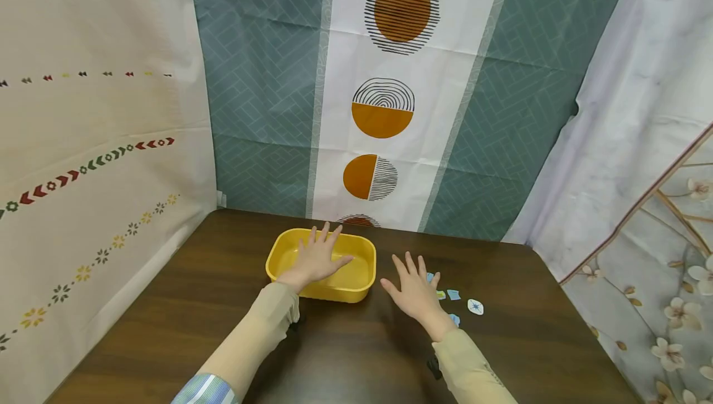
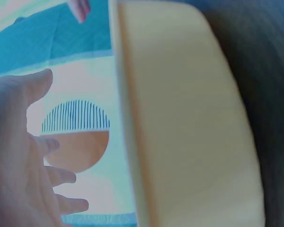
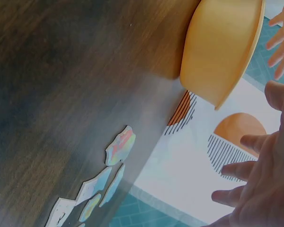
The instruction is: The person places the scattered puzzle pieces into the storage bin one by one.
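Observation:
My left hand (image 1: 316, 263) is spread above the yellow tub (image 1: 361, 268), fingers straight and nothing in them. In the left wrist view the tub's side wall (image 2: 189, 113) fills the middle, and the hand (image 2: 23, 142) is beyond its rim. My right hand (image 1: 414, 289) hovers to the right of the tub, fingers spread, holding nothing. Close to it lie several small flat pieces, among them a white one with a blue star mark (image 1: 476, 307) and a light blue one (image 1: 453, 294). The right hand partly covers others. The right wrist view shows a piece with red and green print (image 3: 120, 145).
A dark brown wooden table (image 1: 234, 305) carries everything. Behind it hangs a green and white cloth (image 1: 262, 82) with orange circles. A cream embroidered cloth (image 1: 100, 175) hangs at the left, and a white flowered cloth (image 1: 640, 206) at the right.

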Action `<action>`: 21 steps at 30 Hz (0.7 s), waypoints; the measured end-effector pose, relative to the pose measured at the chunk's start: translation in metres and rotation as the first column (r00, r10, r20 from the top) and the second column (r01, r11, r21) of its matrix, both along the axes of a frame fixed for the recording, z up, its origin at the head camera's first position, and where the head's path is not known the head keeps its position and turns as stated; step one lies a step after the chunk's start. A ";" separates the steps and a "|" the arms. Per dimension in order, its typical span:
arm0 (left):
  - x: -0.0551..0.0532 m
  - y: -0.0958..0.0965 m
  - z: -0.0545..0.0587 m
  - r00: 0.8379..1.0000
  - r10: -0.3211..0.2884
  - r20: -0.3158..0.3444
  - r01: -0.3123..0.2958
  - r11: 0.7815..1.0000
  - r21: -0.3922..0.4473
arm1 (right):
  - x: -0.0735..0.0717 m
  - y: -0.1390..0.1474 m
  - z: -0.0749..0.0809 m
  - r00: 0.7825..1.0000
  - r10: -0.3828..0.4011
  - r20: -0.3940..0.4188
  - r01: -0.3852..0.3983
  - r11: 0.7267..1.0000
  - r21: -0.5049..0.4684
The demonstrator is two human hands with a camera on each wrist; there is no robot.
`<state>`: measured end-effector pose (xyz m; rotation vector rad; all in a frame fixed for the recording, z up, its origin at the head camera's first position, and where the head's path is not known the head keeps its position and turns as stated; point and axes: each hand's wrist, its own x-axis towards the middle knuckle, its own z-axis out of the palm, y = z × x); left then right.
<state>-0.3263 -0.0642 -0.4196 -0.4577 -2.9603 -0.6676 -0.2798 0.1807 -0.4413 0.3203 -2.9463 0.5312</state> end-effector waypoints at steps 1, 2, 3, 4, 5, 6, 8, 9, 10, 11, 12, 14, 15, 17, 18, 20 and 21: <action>-0.001 -0.003 0.002 1.000 0.001 -0.005 -0.001 1.000 0.013 | 0.000 0.001 0.000 1.000 0.000 -0.001 0.000 1.000 0.002; -0.003 -0.006 0.004 1.000 0.002 -0.015 -0.002 1.000 0.028 | 0.000 0.001 0.001 1.000 0.000 -0.003 0.000 1.000 0.002; -0.004 -0.009 0.006 1.000 0.004 -0.023 -0.003 0.999 0.041 | 0.000 0.002 0.001 1.000 -0.001 -0.002 0.001 1.000 0.003; -0.005 -0.013 0.007 0.999 0.002 -0.037 0.000 0.999 0.054 | 0.000 0.002 0.001 1.000 -0.003 0.001 0.003 1.000 0.004; -0.006 -0.017 0.009 0.999 0.002 -0.050 0.001 0.998 0.057 | 0.001 0.003 0.001 1.000 -0.005 0.003 0.005 1.000 0.006; -0.007 -0.020 0.010 0.998 0.001 -0.065 0.003 0.998 0.065 | 0.001 0.003 0.002 1.000 -0.006 0.006 0.006 1.000 0.006; -0.010 -0.028 0.012 0.996 0.006 -0.085 0.000 0.998 0.069 | 0.002 0.004 0.002 1.000 -0.003 -0.002 0.003 1.000 0.010; -0.011 -0.032 0.012 0.995 0.005 -0.096 0.003 0.997 0.079 | 0.002 0.004 0.003 1.000 -0.004 0.001 0.004 1.000 0.012; -0.012 -0.037 0.012 0.995 0.007 -0.100 0.002 0.996 0.089 | 0.002 0.005 0.003 1.000 -0.005 0.003 0.005 1.000 0.012; -0.012 -0.041 0.012 0.995 0.011 -0.098 -0.001 0.994 0.105 | 0.002 0.005 0.003 1.000 -0.004 0.002 0.004 1.000 0.013; -0.013 -0.045 0.012 0.995 0.016 -0.096 -0.004 0.992 0.123 | 0.002 0.006 0.003 1.000 -0.005 -0.001 0.005 1.000 0.015; -0.014 -0.054 0.011 0.996 0.027 -0.084 -0.012 0.986 0.165 | 0.002 0.006 0.003 1.000 -0.008 0.001 0.008 1.000 0.014; -0.014 -0.059 0.011 0.996 0.035 -0.077 -0.020 0.982 0.188 | 0.001 0.007 0.003 1.000 -0.011 0.004 0.011 1.000 0.015; -0.015 -0.071 0.008 0.997 0.050 -0.060 -0.035 0.972 0.234 | 0.001 0.007 0.002 1.000 -0.014 -0.002 0.014 1.000 0.020; -0.016 -0.076 0.007 0.997 0.057 -0.051 -0.042 0.965 0.261 | 0.001 0.008 0.002 1.000 -0.015 -0.004 0.015 1.000 0.022; -0.017 -0.088 0.006 0.997 0.075 -0.016 -0.067 0.946 0.319 | 0.000 0.009 0.002 1.000 -0.016 -0.008 0.016 1.000 0.022; -0.017 -0.094 0.006 0.996 0.084 0.006 -0.081 0.933 0.352 | 0.000 0.010 0.001 1.000 -0.017 -0.010 0.017 1.000 0.024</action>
